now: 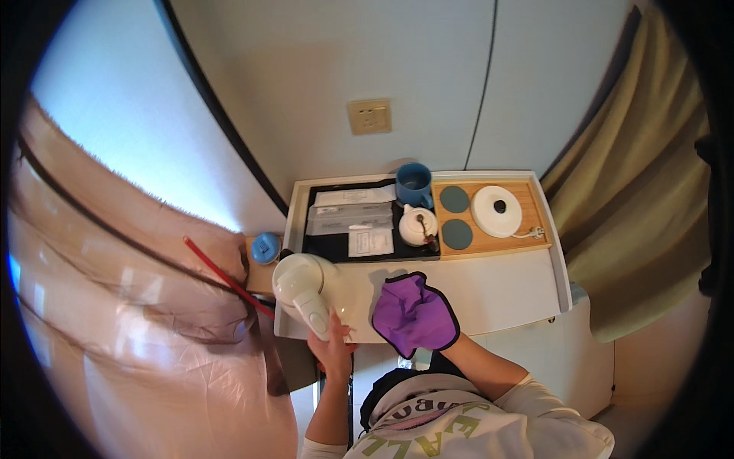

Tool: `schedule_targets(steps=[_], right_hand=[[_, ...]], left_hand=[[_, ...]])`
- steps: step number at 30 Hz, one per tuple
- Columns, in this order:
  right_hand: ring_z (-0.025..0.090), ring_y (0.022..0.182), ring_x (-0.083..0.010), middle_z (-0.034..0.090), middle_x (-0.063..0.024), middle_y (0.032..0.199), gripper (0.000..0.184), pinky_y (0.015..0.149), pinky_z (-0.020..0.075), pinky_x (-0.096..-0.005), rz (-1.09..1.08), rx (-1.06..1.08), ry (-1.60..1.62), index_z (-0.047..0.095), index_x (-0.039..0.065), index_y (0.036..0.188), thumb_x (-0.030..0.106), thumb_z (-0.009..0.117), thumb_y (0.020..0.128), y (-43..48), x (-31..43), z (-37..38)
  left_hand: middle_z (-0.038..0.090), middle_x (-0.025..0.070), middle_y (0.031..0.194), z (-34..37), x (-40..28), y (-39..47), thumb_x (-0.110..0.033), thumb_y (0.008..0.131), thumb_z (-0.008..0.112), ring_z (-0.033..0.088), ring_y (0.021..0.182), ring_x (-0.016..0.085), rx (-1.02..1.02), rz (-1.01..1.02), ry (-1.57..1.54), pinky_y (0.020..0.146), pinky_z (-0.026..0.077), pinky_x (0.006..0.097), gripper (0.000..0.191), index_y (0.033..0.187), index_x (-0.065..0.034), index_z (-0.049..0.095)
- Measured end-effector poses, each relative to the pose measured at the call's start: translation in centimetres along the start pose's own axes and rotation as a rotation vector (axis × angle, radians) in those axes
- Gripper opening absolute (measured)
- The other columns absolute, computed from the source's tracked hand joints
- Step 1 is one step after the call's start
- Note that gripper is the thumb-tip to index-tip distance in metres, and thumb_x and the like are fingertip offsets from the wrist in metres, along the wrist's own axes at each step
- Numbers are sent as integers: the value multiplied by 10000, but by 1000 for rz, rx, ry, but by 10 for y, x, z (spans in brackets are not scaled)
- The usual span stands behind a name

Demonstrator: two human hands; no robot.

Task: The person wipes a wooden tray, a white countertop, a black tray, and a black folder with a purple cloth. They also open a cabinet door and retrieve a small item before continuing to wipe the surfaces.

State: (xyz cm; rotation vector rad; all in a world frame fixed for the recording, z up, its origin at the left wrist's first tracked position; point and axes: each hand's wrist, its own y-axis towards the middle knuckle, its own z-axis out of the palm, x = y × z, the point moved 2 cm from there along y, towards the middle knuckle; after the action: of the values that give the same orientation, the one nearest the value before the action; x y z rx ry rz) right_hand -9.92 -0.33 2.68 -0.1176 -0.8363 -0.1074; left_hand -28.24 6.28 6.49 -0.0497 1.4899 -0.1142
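Note:
My left hand (332, 350) grips the handle of a white electric kettle (298, 281) at the front left of a white rimmed table (499, 287). The handle points back towards me, and the kettle's lid is down. A purple cloth with black edging (413, 312) is bunched over my right hand, above the table's front edge. It hides the fingers; only the wrist and forearm show. Behind the hands, a black tray (327, 246) holds several paper and plastic packets (350, 218), a blue mug (414, 181) and a small white teapot (417, 226).
On a wooden tray (493, 248) rest two dark green discs (456, 234) and a white kettle base (487, 215) with its plug. At left stand a blue round object (265, 248), a red strip (223, 275) and sheer curtains (143, 275). A wall socket (370, 116) sits behind; another curtain (636, 201) hangs right.

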Motion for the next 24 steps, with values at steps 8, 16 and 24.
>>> schedule_targets(steps=[8,16,24], right_hand=[[529,1089,-234,527,-120,1222,475,940,424,-325,135,-39,806,419,71,1304,375,459,941,4,12,-1],[568,1038,-200,558,-117,1173,392,900,465,-341,-218,-311,486,387,45,1292,284,340,985,-56,64,7],[557,1044,-205,554,-124,1184,419,927,439,-322,-382,-299,486,357,25,1329,271,301,993,-78,120,-85]], left_hand=[[507,88,567,16,-17,-66,-265,896,529,505,470,193,475,211,-298,505,468,346,303,786,11,468],[496,116,586,74,-33,-66,-427,886,558,501,506,238,863,-20,-509,541,466,400,454,881,12,438],[506,91,634,143,-32,-92,-396,918,504,508,537,193,1104,-152,-577,617,488,400,402,860,-1,458]])
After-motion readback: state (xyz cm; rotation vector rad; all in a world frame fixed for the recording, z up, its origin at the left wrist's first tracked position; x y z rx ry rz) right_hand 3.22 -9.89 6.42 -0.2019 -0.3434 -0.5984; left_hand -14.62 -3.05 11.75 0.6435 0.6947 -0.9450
